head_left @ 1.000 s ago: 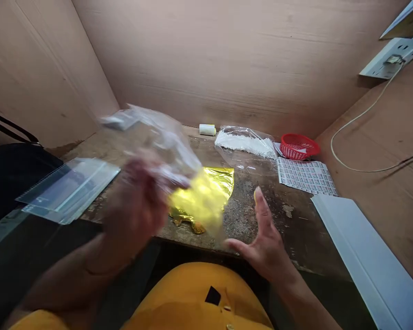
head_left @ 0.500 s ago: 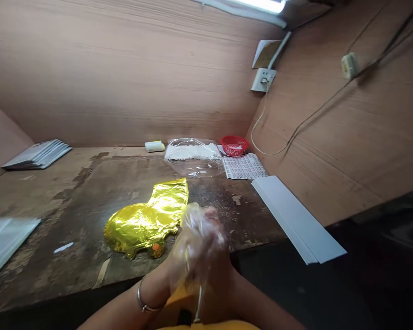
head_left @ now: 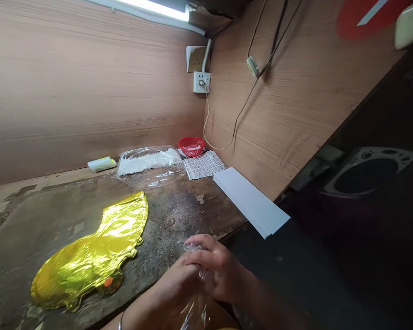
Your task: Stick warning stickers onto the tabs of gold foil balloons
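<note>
Both my hands meet at the near edge of the worn wooden table. My left hand and my right hand are closed together around a crumpled clear plastic bag, which shows between the fingers and hangs below them. A flat gold foil balloon lies on the table to the left of my hands, apart from them.
At the back stand a clear bag of white pieces, a red basket, a printed sticker sheet and a pale stick. White card strips overhang the right edge. A wall socket with a cable sits on the plywood wall.
The view has swung right, so the gold balloon now lies further left. My hands have dropped lower to the table edge, squeezing the plastic bag smaller.
</note>
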### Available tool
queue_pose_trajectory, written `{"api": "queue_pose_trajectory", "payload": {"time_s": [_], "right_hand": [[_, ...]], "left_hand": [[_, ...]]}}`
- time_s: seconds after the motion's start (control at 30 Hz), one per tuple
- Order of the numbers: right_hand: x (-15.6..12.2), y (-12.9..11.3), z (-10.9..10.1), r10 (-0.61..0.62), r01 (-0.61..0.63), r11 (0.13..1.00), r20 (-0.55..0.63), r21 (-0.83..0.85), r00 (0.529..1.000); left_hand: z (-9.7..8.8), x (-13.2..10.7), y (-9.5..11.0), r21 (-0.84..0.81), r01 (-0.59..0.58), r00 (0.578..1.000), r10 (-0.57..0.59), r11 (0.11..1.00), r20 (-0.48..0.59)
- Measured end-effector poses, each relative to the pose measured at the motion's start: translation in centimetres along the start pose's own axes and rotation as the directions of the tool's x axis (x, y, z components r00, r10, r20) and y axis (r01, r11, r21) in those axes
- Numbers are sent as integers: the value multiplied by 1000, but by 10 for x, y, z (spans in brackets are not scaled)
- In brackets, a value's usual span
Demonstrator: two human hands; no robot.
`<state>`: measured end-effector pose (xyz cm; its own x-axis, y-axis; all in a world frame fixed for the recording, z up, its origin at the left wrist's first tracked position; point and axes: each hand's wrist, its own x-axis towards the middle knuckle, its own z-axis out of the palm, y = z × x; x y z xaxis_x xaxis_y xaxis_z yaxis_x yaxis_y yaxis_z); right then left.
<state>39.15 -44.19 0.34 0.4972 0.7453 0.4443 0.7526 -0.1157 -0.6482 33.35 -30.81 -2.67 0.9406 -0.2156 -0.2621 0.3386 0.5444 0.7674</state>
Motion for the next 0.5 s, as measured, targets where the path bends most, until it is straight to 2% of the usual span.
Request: {"api": "queue_pose_trajectory", "payload": {"time_s": [0.03,0.07,0.13,0.17,0.2,0.23,0.27,0.33,0.37,0.43,0.5], "right_hand": [[-5,5,0,24,-21,1000,-175,21,984],[-9,11,1,68,-61,998,-376,31,924],[-12,20,3,151,-158,986,-693,54,705],[-12,23,5,177,-198,978,-777,69,604],[-11,26,8,191,-226,971,-822,78,537],[-9,27,11,192,-247,966,-839,72,509],[-7,28,15,175,-260,965,-838,41,518],[-2,27,27,118,-277,959,-796,-64,594],[0,26,34,93,-275,954,-753,-120,651],[2,21,44,72,-259,946,-656,-193,751],[-1,14,44,76,-253,943,-597,-218,799]], "left_hand": [[0,1,2,-44,0,1000,1,999,26],[-2,3,4,-75,-17,999,20,997,43],[-8,3,6,-46,-82,995,84,996,61],[-11,2,5,29,-106,991,103,994,89],[-13,0,3,119,-112,987,97,986,128],[-14,-2,1,199,-108,983,74,974,170],[-12,-3,-2,251,-106,977,54,962,205],[-5,1,-6,254,-141,978,95,957,185],[1,5,-6,222,-174,981,149,959,125],[9,20,-5,114,-259,958,270,959,-96],[9,37,-2,34,-267,927,266,963,-264]]}}
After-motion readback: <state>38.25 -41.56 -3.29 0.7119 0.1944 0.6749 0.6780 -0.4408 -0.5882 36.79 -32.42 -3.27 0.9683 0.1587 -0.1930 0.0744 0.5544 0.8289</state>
